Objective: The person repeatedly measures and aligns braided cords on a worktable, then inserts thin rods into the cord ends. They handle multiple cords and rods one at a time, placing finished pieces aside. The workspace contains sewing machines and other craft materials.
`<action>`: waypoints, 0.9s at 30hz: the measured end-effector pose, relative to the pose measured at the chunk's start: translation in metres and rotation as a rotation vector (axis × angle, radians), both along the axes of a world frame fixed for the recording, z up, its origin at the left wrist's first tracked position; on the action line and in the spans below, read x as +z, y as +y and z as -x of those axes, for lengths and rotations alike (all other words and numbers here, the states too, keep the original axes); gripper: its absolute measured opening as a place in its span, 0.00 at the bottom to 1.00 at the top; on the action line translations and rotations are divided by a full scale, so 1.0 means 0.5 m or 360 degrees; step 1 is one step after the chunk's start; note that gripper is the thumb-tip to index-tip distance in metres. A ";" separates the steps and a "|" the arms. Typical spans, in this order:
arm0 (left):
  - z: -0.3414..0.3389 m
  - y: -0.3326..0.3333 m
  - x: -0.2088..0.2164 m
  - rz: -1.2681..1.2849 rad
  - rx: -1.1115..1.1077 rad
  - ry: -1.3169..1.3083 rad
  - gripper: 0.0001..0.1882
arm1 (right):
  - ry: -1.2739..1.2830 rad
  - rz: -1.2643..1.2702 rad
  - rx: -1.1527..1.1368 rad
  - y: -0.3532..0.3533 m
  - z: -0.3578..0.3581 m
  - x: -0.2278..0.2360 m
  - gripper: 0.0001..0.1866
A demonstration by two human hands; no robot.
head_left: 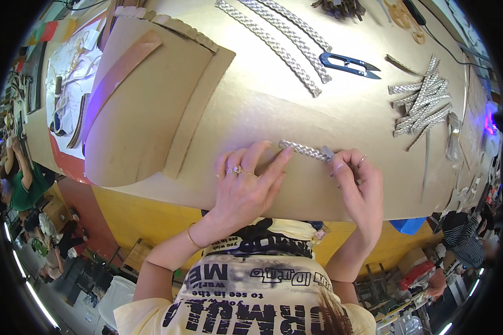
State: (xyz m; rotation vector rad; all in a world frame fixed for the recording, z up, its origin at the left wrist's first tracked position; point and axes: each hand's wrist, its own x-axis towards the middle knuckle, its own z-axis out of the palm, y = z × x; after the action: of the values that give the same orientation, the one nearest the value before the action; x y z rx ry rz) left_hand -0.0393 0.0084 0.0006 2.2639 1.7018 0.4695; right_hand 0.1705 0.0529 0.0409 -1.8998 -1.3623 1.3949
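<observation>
A short silver-grey braided strap point(303, 149) lies on the table in front of me. The index fingertip of my left hand point(243, 181) presses on it near its left end, with the other fingers apart and resting on the surface. My right hand point(362, 181) pinches its right end between thumb and fingers. A small pale translucent piece point(327, 152), perhaps tape, sticks up at that end, partly hidden by the fingertips. Beyond them, blue-handled thread snips point(349, 64) lie near three longer braided straps point(279, 50).
A pile of short braided straps point(425, 103) lies to the right, beside a small clear plastic piece point(454, 131). On the left stands a large curved brown panel point(151, 100). Tan loops point(399, 14) and a dark bundle point(343, 8) are at the far side. Other people work beyond the table.
</observation>
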 end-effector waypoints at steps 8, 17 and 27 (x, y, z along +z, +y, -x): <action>0.013 0.062 0.000 0.0011 -0.0063 -0.0281 0.17 | 0.0018 0.0023 -0.0007 0.005 -0.002 -0.001 0.09; 0.009 0.129 0.002 -0.0077 -0.0245 -0.0150 0.09 | -0.0053 -0.0270 -0.0035 -0.013 -0.017 0.053 0.07; -0.002 0.129 0.008 -0.0317 0.0079 -0.0253 0.12 | -0.0245 -0.0280 0.0194 0.012 -0.015 0.035 0.07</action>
State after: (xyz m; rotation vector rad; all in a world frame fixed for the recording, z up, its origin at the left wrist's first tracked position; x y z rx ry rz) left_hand -0.0383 0.0728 0.0047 2.2510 1.7007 0.8408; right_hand 0.1780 0.0587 0.0582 -1.8667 -1.6420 1.1585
